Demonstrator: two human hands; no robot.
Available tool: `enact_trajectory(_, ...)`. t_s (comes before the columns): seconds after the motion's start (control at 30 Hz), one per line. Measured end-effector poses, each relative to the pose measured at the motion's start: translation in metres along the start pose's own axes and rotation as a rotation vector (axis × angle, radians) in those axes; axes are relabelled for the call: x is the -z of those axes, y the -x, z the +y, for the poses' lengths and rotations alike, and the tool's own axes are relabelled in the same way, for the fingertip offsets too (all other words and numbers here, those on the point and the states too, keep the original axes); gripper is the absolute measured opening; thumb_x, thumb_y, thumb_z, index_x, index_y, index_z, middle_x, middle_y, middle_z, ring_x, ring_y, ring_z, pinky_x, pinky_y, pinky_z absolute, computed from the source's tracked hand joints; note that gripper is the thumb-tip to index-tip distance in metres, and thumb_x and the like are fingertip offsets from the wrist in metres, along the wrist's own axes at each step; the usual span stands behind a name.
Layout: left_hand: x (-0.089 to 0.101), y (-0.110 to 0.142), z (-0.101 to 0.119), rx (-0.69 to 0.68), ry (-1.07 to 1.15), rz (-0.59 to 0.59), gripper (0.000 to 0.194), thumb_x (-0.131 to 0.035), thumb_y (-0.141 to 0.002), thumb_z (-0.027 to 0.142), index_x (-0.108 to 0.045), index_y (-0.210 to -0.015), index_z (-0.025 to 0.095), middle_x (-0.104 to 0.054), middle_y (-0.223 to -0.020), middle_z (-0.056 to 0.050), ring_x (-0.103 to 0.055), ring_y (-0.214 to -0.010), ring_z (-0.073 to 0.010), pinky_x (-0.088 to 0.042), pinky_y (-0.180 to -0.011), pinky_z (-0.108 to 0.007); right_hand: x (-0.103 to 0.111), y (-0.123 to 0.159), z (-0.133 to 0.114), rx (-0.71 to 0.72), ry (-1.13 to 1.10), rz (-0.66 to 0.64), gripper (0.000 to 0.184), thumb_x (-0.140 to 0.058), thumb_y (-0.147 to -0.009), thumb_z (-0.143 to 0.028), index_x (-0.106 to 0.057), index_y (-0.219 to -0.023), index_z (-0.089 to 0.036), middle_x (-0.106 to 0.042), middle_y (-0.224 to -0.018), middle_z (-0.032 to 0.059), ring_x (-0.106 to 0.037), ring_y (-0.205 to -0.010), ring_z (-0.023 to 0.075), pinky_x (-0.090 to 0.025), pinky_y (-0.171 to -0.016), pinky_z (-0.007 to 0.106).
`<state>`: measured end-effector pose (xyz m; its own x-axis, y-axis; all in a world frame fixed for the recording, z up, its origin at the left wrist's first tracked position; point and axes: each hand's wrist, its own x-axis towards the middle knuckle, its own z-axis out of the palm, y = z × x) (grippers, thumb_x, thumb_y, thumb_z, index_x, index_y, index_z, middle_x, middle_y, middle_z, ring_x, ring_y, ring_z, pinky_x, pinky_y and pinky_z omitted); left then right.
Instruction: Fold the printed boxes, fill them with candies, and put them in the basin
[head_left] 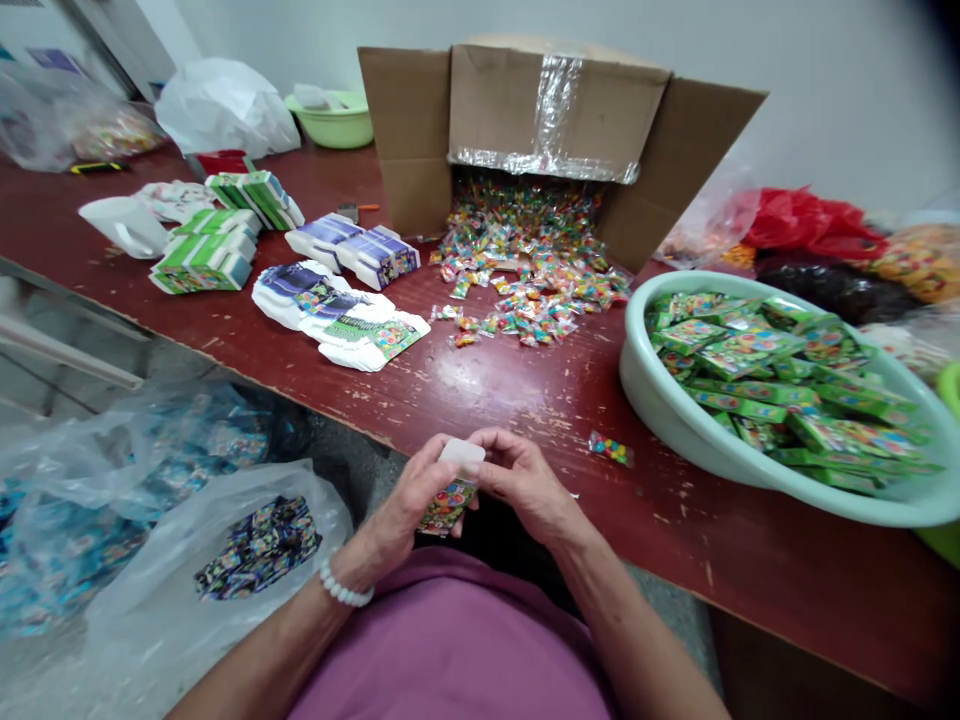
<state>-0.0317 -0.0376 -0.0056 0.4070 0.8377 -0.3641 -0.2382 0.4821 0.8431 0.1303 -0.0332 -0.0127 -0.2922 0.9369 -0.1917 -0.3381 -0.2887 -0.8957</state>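
At the near edge of the table (480, 395), L hand (416, 490) grips a small printed box (448, 508) upright-ish, white end flap (463, 453) uppermost; R hand (521, 478) is curled at the flap, though from where I stand can't tell if it's pinching. Step in hand, in my judgement: working the box end. Next move appears to call for steady L hold, precise R fingertip control. Noted: one candy pkt (610, 448) just right of hands; tub (660, 425) of green boxes beyond, approx. same side.
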Motion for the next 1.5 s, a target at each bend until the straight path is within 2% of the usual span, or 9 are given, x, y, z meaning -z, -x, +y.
enact_trajectory(0.23,0.001,-0.008,0.007,0.247,0.35,-0.1,0.039,-0.048,-0.095,0.059,-0.058,-0.097,0.021,-0.067,-0.065,-0.004,-0.064,-0.048,-0.0173,-0.054,-0.041,-0.027,0.005,0.009,-0.008,0.483,0.606,0.001,0.016,-0.062,-0.095,-0.032,-0.076,-0.091,-0.025,-0.076,-0.092,0.0055,-0.071,-0.083,0.0193,-0.056,-0.078,0.033)
enact_trajectory(0.43,-0.007,-0.011,0.002,0.209,0.269,0.007,0.05,-0.048,-0.095,0.06,-0.063,-0.121,0.02,-0.067,-0.065,-0.002,-0.062,-0.044,-0.0158,-0.052,-0.038,-0.025,0.003,0.006,-0.01,0.248,0.411,0.033,0.014,-0.071,-0.086,-0.034,-0.074,-0.082,-0.021,-0.074,-0.084,0.0032,-0.062,-0.057,0.0122,-0.053,-0.056,0.026)
enact_trajectory(0.6,-0.005,-0.013,-0.006,0.221,0.113,0.066,0.074,-0.043,-0.087,0.077,-0.073,-0.11,0.013,-0.067,-0.061,-0.006,-0.057,-0.039,-0.0136,-0.045,-0.036,-0.022,0.003,-0.002,-0.008,0.028,0.246,0.041,0.024,-0.075,-0.081,-0.039,-0.074,-0.089,-0.016,-0.072,-0.073,0.0023,-0.057,-0.049,0.0097,-0.047,-0.046,0.022)
enact_trajectory(0.83,-0.007,-0.015,0.009,0.278,0.316,0.156,0.037,-0.059,-0.09,0.036,-0.069,-0.12,0.016,-0.073,-0.074,-0.005,-0.065,-0.052,-0.0168,-0.053,-0.043,-0.025,0.0,0.008,-0.008,0.31,0.52,-0.02,0.016,-0.064,-0.092,-0.038,-0.071,-0.091,-0.023,-0.071,-0.11,0.0052,-0.066,-0.084,0.0164,-0.055,-0.078,0.032)
enact_trajectory(1.0,-0.012,-0.021,0.012,0.189,0.391,0.221,0.038,-0.053,-0.094,0.028,-0.062,-0.129,0.019,-0.076,-0.105,-0.008,-0.074,-0.09,-0.0239,-0.06,-0.076,-0.033,-0.01,0.011,0.013,0.488,1.053,-0.002,0.098,-0.086,-0.063,-0.045,-0.039,-0.145,-0.021,-0.054,-0.141,0.0144,-0.05,-0.123,0.0324,-0.042,-0.104,0.049)
enact_trajectory(1.1,-0.014,-0.025,0.013,0.139,0.307,0.164,0.042,-0.055,-0.095,0.04,-0.061,-0.129,0.018,-0.075,-0.11,-0.01,-0.072,-0.094,-0.025,-0.058,-0.078,-0.033,-0.007,0.004,0.006,0.538,1.245,0.044,0.091,-0.081,-0.067,-0.037,-0.038,-0.145,-0.021,-0.055,-0.14,0.0148,-0.051,-0.12,0.0332,-0.042,-0.102,0.048)
enact_trajectory(1.23,0.013,-0.046,0.031,-0.109,-0.15,0.173,0.061,-0.056,-0.088,0.063,-0.056,-0.132,0.021,-0.072,-0.111,-0.01,-0.069,-0.096,-0.0265,-0.055,-0.076,-0.035,0.028,0.008,-0.054,0.749,1.42,0.316,0.078,-0.075,-0.073,-0.031,-0.042,-0.142,-0.021,-0.06,-0.133,0.0156,-0.054,-0.119,0.0341,-0.041,-0.101,0.049)
enact_trajectory(1.37,0.073,-0.084,0.066,-0.443,-1.093,0.708,0.056,-0.057,-0.088,0.049,-0.057,-0.135,0.018,-0.065,-0.122,-0.014,-0.061,-0.11,-0.031,-0.047,-0.094,-0.042,0.094,0.03,-0.128,0.777,1.74,0.852,0.084,-0.077,-0.075,-0.042,-0.041,-0.147,-0.019,-0.053,-0.142,0.0206,-0.048,-0.129,0.0427,-0.034,-0.105,0.061)
enact_trajectory(1.5,0.117,-0.111,0.09,-0.328,-1.718,0.93,0.058,-0.047,-0.095,0.051,-0.055,-0.138,0.013,-0.059,-0.125,-0.023,-0.054,-0.114,-0.0403,-0.045,-0.088,-0.048,0.134,0.037,-0.145,0.83,1.784,1.046,0.105,-0.072,-0.07,-0.073,-0.041,-0.149,-0.01,-0.054,-0.141,0.0279,-0.051,-0.129,0.0464,-0.035,-0.106,0.063)
